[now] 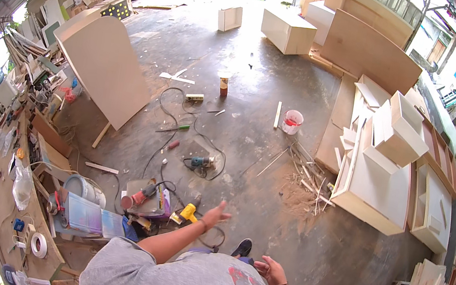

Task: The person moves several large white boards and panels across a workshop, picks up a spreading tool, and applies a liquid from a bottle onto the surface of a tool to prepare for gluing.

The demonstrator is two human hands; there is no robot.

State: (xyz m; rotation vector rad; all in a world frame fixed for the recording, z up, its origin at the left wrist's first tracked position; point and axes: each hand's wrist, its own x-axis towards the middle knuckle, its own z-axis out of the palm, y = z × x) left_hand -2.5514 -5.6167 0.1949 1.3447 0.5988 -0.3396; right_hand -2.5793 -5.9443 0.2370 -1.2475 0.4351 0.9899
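My left hand (216, 216) reaches forward over the floor, fingers stretched out, with nothing in it. Just left of it and lower lies a yellow power drill (188, 213). My right hand (272, 272) is held close to my body with its fingers loosely bent and apart; I see nothing in it. A dark shoe (243, 247) shows between the hands. Left of the drill, a red power tool (140, 197) rests on a box-like stack. Farther ahead on the floor is a teal power tool (200, 162) with a black cord looping around it.
Wood scraps and sawdust (303, 192) lie ahead to the right, near a white bucket (292, 121). Pale cabinets (374, 191) line the right side. A large rounded panel (104, 65) stands at left, above a cluttered bench (6, 168). Cords cross the floor.
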